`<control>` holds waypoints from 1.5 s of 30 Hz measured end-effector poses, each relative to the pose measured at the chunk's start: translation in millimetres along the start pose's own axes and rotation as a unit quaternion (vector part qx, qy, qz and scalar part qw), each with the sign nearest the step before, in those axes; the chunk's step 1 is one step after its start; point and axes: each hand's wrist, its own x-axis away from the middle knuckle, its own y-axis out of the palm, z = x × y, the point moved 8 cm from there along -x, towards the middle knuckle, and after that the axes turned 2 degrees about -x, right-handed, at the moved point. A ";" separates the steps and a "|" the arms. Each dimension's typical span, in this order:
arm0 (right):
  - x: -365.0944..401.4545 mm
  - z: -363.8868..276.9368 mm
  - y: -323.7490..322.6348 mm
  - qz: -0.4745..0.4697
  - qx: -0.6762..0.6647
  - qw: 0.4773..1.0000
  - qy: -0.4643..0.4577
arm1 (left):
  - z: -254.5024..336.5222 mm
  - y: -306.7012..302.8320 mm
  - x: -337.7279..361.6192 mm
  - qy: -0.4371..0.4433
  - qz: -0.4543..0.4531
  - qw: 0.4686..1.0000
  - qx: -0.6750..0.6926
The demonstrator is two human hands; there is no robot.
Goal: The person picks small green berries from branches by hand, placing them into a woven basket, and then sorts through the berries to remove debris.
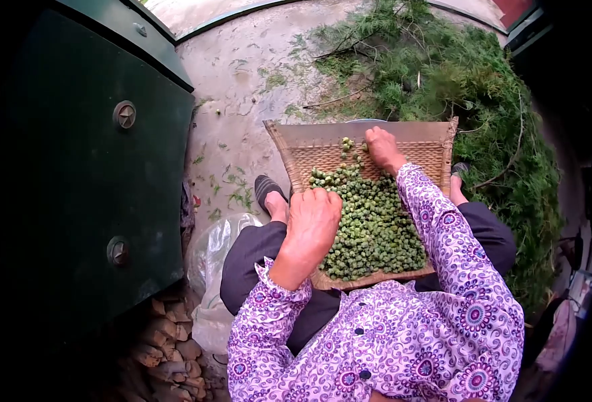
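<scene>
A woven tray (pixel 301 159) with a smooth front strip rests across the person's lap. Many small round green fruits (pixel 373 224) cover its middle and near part, with a few scattered toward the front strip. My left hand (pixel 315 218) is over the left side of the fruits, its fingers bent together; whatever they pinch is hidden. Farther forward, my right hand (pixel 384 149) is at the front strip with its fingers curled down, close to a few loose fruits. What lies under those fingers cannot be made out.
Cut green branches (pixel 443 87) are heaped at the right and front right. A dark green door (pixel 68 167) with star knobs stands at the left. Below it are stacked firewood (pixel 168 342) and a clear plastic bag (pixel 219 248). Leaf scraps lie on the concrete floor (pixel 232 87).
</scene>
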 end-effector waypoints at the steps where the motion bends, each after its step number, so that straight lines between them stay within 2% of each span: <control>1: -0.9 1.1 2.0 -0.005 0.006 1.000 0.009 | -0.3 -0.9 -0.5 0.000 0.005 1.000 -0.002; 4: 1.2 9.8 -4.2 0.033 -0.013 0.998 0.043 | -5.1 -0.2 -0.9 -0.007 0.014 1.000 0.009; 6: 3.7 28.2 -14.2 0.095 -0.138 0.986 0.027 | -8.4 -5.0 -0.7 -0.012 0.022 1.000 0.012; 7: 7.2 25.0 -44.6 0.136 -0.184 0.973 -0.006 | -10.9 -7.4 -0.9 -0.017 0.029 0.999 0.015; 8: 7.7 56.0 -50.9 0.077 -0.376 0.905 0.181 | -12.2 -7.7 -1.4 -0.015 0.029 0.999 0.017; 9: 16.6 82.9 -77.3 0.178 -0.573 0.764 0.236 | -14.4 -6.8 -1.2 -0.021 0.028 0.999 0.013; 10: 29.5 111.4 -97.3 0.310 -0.684 0.611 0.252 | -15.4 -5.9 -0.1 -0.025 0.026 0.999 0.010; 11: 38.6 143.4 -102.8 0.348 -0.699 0.575 0.246 | -15.2 -9.3 1.3 -0.023 0.033 0.999 0.026; 12: 51.1 150.9 -106.6 0.358 -0.659 0.609 0.259 | -12.7 -9.2 2.6 -0.014 0.036 0.999 0.030; 14: 68.2 137.6 -98.9 0.242 -0.502 0.775 0.298 | -14.2 -7.7 0.9 -0.018 0.033 0.999 0.018; 15: 70.9 137.7 -73.7 0.218 -0.427 0.845 0.237 | -13.2 -9.6 1.2 -0.014 0.042 0.999 0.025; 16: 79.8 104.5 -69.4 0.148 -0.399 0.875 0.231 | -12.4 -10.1 0.9 -0.014 0.046 0.999 0.024; 18: 92.7 53.4 -39.9 0.044 -0.381 0.897 0.219 | -11.5 -9.1 0.5 -0.009 0.045 0.999 0.029; 21: 102.1 -7.5 -6.5 0.011 -0.327 0.938 0.113 | -12.0 -7.7 1.2 -0.005 0.043 0.998 0.038; 24: 95.9 -41.0 -4.7 0.008 -0.249 0.968 0.044 | -13.2 -3.8 -1.3 -0.007 0.025 0.999 0.034; 28: 84.2 -64.0 -6.1 -0.073 -0.171 0.982 0.036 | -12.7 -6.9 0.3 -0.006 0.033 0.999 0.036; 29: 82.1 -65.3 -3.9 -0.057 -0.150 0.987 0.022 | -13.9 -4.5 -0.2 -0.010 0.024 0.999 0.033; 34: 82.2 -50.2 2.5 -0.032 -0.217 0.976 0.004 | -15.5 -6.3 4.2 -0.011 0.037 0.999 0.037; 36: 91.6 -31.0 -5.4 -0.010 -0.265 0.962 0.060 | -14.9 -6.9 4.7 -0.011 0.038 0.999 0.036; 37: 97.0 -22.1 -6.1 0.017 -0.250 0.967 0.046 | -13.3 -6.8 4.6 -0.009 0.034 0.999 0.034; 41: 110.5 -3.8 -15.8 -0.006 -0.264 0.956 0.124 | -8.1 -5.3 2.4 0.006 0.038 0.998 0.041; 45: 101.4 -33.4 -19.9 -0.015 -0.208 0.978 0.014 | -2.6 -6.2 -0.1 0.010 0.035 0.999 0.031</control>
